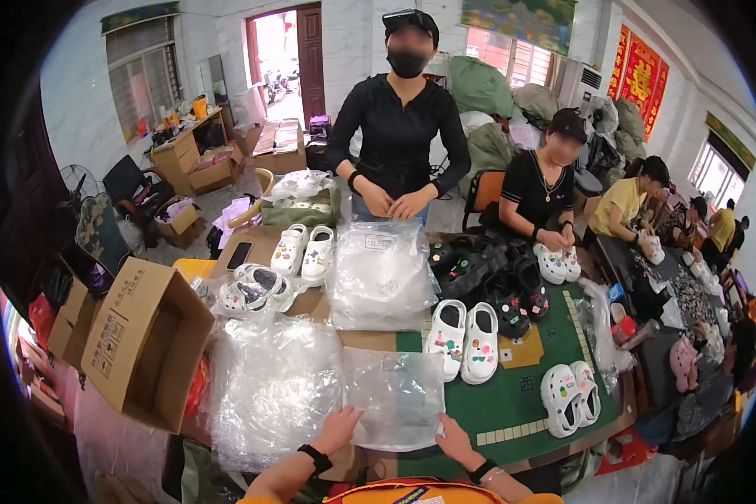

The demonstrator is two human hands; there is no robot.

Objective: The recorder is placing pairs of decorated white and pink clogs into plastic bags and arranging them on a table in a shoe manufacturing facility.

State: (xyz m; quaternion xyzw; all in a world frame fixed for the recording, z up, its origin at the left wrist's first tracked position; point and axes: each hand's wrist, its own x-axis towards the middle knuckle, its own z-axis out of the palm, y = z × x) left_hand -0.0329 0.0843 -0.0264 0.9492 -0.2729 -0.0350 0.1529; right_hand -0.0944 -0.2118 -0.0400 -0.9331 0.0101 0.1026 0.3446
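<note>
My left hand [338, 428] and my right hand [454, 438] hold the near edge of a clear plastic bag [392, 395] that lies flat on the table in front of me. Left of it lies a stack of clear plastic bags [270, 382]. Just beyond the bag stands a pair of white clogs with charms [464, 338] on the green mat [521, 395]. Another white pair [570, 396] sits to the right on the same mat.
An open cardboard box [143, 340] stands at the left. A second bag stack [380, 273], more white clogs [305, 250] and a heap of black clogs [491, 277] lie farther back. A person in black [399, 126] stands across the table; others sit along the right side.
</note>
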